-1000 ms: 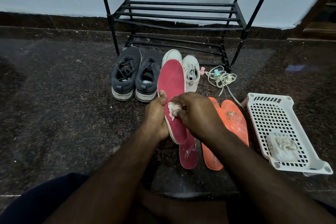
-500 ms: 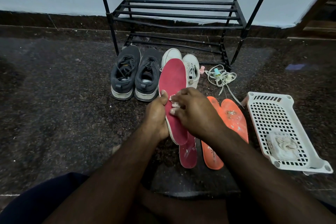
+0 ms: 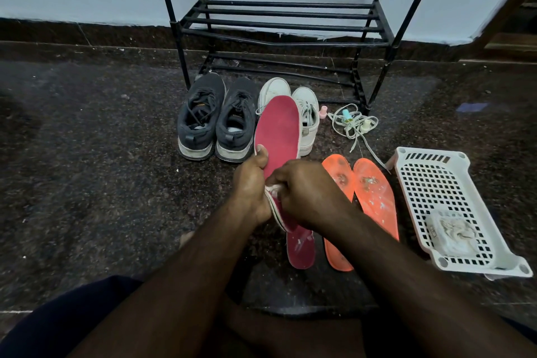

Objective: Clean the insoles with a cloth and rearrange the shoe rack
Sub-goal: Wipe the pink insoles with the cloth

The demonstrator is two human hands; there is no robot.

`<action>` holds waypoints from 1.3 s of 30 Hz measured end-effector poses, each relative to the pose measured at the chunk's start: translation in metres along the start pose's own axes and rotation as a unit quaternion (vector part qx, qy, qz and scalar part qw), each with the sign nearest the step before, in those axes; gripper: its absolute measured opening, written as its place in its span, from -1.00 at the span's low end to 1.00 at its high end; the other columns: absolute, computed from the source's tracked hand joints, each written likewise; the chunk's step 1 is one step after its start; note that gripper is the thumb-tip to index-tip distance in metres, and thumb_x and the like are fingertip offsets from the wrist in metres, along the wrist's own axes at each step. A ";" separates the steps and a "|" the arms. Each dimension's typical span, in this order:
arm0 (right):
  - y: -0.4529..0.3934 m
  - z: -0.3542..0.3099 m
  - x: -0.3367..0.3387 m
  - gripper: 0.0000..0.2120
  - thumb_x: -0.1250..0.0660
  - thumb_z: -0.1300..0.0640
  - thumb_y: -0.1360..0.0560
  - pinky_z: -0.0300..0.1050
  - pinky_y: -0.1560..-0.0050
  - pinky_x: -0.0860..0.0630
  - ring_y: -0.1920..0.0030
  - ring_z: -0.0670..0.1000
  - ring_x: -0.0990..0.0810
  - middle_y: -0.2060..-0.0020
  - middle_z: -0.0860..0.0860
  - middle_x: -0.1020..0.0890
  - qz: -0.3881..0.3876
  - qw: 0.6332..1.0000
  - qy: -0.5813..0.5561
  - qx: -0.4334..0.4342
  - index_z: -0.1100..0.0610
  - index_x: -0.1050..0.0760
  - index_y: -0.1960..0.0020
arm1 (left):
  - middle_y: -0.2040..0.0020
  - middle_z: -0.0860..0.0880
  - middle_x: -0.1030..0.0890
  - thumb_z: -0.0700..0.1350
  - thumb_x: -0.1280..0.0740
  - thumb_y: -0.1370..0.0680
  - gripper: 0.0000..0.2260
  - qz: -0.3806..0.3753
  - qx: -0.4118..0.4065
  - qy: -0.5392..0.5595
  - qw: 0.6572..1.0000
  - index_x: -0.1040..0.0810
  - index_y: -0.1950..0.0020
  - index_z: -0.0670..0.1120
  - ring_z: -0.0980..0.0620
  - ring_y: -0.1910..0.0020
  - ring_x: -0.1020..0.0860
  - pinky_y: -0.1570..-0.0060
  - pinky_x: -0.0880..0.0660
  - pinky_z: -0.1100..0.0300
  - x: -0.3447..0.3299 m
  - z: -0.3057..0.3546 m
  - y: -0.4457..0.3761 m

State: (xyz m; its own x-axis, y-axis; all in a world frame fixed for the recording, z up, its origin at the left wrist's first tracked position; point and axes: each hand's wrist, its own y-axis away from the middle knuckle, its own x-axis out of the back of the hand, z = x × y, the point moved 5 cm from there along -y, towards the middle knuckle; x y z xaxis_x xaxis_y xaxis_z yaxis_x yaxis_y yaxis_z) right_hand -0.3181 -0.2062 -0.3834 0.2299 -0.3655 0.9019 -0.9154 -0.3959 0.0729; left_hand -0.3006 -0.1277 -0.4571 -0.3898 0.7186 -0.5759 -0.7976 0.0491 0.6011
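My left hand [image 3: 251, 186] grips a red insole [image 3: 280, 131] by its left edge and holds it up off the floor, toe end pointing away. Pressed against the insole's lower half is a small white cloth [image 3: 272, 188], pinched in my right hand [image 3: 308, 190], which hides most of it. A second red insole [image 3: 300, 250] lies on the floor below my hands. Two orange insoles [image 3: 374, 195] with pale dirt marks lie to the right of it. The black shoe rack [image 3: 279, 26] stands against the wall with bare shelves.
A pair of dark grey sneakers [image 3: 216, 122] and a pair of white sneakers [image 3: 305, 113] stand in front of the rack. Loose white laces [image 3: 353, 125] lie right of them. A white perforated basket [image 3: 436, 197] at right holds a crumpled cloth [image 3: 453, 234].
My right hand with the cloth has slid down the red insole toward its heel end. The left hand keeps its grip on the insole.
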 end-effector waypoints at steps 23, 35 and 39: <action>0.000 0.002 0.000 -0.74 -0.28 0.15 -0.43 0.03 -0.01 -0.52 0.02 0.14 -0.60 0.08 0.08 -0.64 0.060 0.998 -0.026 0.021 0.04 -0.65 -0.06 | -0.10 -0.32 -0.65 0.24 -0.06 -0.66 -0.38 -0.050 0.022 0.061 0.997 -0.52 -0.21 -0.32 -0.24 -0.08 -0.63 -0.19 -0.50 -0.12 -0.004 0.010 0.007; 0.001 0.021 0.014 -0.72 -0.36 0.26 -0.45 -0.26 0.01 -0.35 0.01 -0.11 -0.50 0.05 -0.09 -0.52 0.072 0.988 -0.137 -0.019 -0.05 -0.59 -0.07 | -0.05 -0.23 -0.68 0.22 -0.06 -0.67 -0.42 -0.086 -0.008 0.092 0.992 -0.50 -0.34 -0.24 -0.19 -0.02 -0.66 0.07 -0.56 -0.09 -0.005 0.022 0.011; -0.001 0.021 0.017 -0.76 -0.38 0.26 -0.45 -0.26 0.01 -0.41 0.06 -0.08 -0.53 0.09 -0.05 -0.56 0.148 0.978 -0.143 -0.017 0.03 -0.63 -0.07 | -0.05 -0.21 -0.67 0.19 -0.09 -0.67 -0.47 -0.129 0.003 0.061 0.990 -0.53 -0.28 -0.25 -0.16 -0.01 -0.68 0.03 -0.63 -0.04 -0.011 0.021 0.015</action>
State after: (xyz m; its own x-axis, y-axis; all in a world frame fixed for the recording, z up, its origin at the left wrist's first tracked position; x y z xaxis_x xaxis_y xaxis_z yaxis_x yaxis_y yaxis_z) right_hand -0.3065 -0.2300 -0.3771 0.0311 -0.6831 0.7297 -0.9654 -0.2095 -0.1550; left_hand -0.2984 -0.1200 -0.4306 -0.2275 0.5924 -0.7729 -0.8747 0.2245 0.4295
